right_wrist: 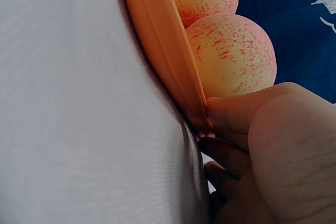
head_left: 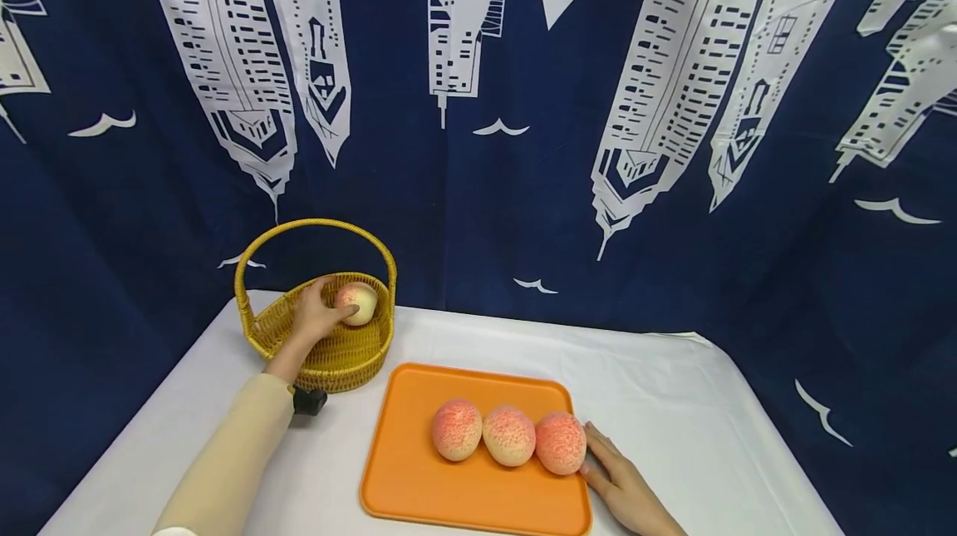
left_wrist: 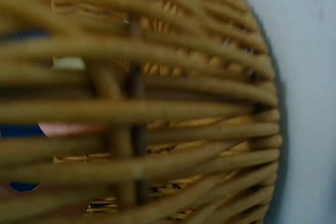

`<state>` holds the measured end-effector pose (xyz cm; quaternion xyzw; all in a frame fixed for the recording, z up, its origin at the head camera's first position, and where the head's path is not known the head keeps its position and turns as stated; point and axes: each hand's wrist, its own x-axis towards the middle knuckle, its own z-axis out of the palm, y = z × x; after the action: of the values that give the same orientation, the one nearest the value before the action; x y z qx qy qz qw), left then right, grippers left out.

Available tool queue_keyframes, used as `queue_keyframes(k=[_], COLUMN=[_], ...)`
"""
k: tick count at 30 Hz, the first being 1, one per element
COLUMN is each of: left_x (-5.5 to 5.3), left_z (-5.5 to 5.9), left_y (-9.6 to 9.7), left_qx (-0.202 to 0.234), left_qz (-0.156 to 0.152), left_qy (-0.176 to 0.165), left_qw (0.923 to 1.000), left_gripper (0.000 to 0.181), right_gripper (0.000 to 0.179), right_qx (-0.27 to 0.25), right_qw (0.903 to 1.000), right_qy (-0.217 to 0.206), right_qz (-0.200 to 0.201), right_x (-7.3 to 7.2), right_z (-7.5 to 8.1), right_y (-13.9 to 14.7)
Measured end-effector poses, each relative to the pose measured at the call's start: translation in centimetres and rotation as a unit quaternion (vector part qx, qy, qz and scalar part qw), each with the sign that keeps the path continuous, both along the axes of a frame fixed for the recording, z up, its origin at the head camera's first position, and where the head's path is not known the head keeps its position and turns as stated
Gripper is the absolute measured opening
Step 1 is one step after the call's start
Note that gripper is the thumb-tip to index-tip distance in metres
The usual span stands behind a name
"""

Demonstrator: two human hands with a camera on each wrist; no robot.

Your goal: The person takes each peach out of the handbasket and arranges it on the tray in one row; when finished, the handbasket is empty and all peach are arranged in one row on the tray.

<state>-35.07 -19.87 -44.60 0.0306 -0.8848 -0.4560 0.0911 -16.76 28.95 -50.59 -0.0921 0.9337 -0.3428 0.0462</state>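
Observation:
My left hand [head_left: 312,316] reaches into a wicker basket [head_left: 351,378] at the back left and holds a pale pink-and-cream peach [head_left: 361,304], its thumb across the fruit's front. Woven wicker [left_wrist: 199,108] fills most of the left wrist view, so that hand is mostly hidden there. At the right edge of an orange tray [head_left: 449,499], my right hand [head_left: 624,486] pinches the rim, thumb on top and fingers below, as the right wrist view shows. Three peaches sit in a row on the tray: a left one [head_left: 457,430], a middle one [head_left: 509,435] and a right one [head_left: 561,443] beside the right hand.
The basket's tall arched handle [head_left: 317,222] rises above its opening. A white cloth [head_left: 658,403] covers the table under tray and basket. Behind it hangs a dark blue curtain [head_left: 478,212] printed with white buildings and birds.

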Motion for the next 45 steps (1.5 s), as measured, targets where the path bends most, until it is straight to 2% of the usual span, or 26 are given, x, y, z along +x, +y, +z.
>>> queue_keyframes(k=[4, 9, 12, 18, 22, 27, 31, 34, 37, 41, 45], left_x=[-0.6, -0.7, -0.7, -0.9, -1.0, -1.0, -0.7, 0.2, 1.6, 4.4, 7.7], left_z=[-0.4, -0.7, -0.8, -1.1, -1.2, -0.9, -0.2, 0.5, 1.2, 2.4, 3.6], left_y=[-0.4, -0.3, -0.1, 0.5, 0.8, 1.2, 1.3, 1.3, 1.4, 2.2, 3.8], left_qx=[0.009, 0.013, 0.023, 0.036, 0.020, -0.011, -0.006, 0.009, 0.042, 0.081, 0.084], left_qz=[-0.004, -0.021, -0.017, -0.020, -0.022, -0.017, -0.012, -0.007, -0.013, -0.026, -0.045], left_qy=[-0.029, -0.070, -0.087, -0.077, -0.065, -0.051, -0.027, -0.003, 0.018, 0.056, 0.110], left_qw=[0.9995, 0.9972, 0.9958, 0.9962, 0.9974, 0.9985, 0.9996, 0.9999, 0.9989, 0.9948, 0.9893], left_gripper=[0.075, 0.077, 0.078, 0.072, 0.072, 0.076, 0.074, 0.075, 0.076, 0.075, 0.073], right_gripper=[0.057, 0.057, 0.057, 0.057, 0.057, 0.058, 0.058, 0.058, 0.058, 0.057, 0.057], right_qx=[-0.004, -0.002, 0.001, 0.001, -0.002, -0.004, -0.008, -0.012, -0.013, -0.021, -0.033], right_qw=[1.0000, 1.0000, 1.0000, 1.0000, 1.0000, 1.0000, 0.9999, 0.9999, 0.9999, 0.9998, 0.9994], right_qy=[-0.001, -0.001, 0.003, 0.000, -0.007, -0.005, -0.008, -0.008, -0.007, -0.005, -0.011], right_qz=[0.002, 0.004, 0.002, -0.001, -0.001, -0.003, -0.002, -0.002, -0.002, 0.004, 0.008], right_x=[0.0, 0.0, 0.0, 0.1, 0.2, 0.1, 0.0, -0.1, -0.1, -0.1, -0.1], right_z=[-0.1, -0.2, -0.1, 0.0, -0.1, -0.1, 0.1, 0.2, 0.2, 0.0, -0.1], right_y=[-0.1, -0.1, -0.1, -0.1, 0.0, 0.0, 0.0, 0.0, 0.0, 0.2, 0.2])
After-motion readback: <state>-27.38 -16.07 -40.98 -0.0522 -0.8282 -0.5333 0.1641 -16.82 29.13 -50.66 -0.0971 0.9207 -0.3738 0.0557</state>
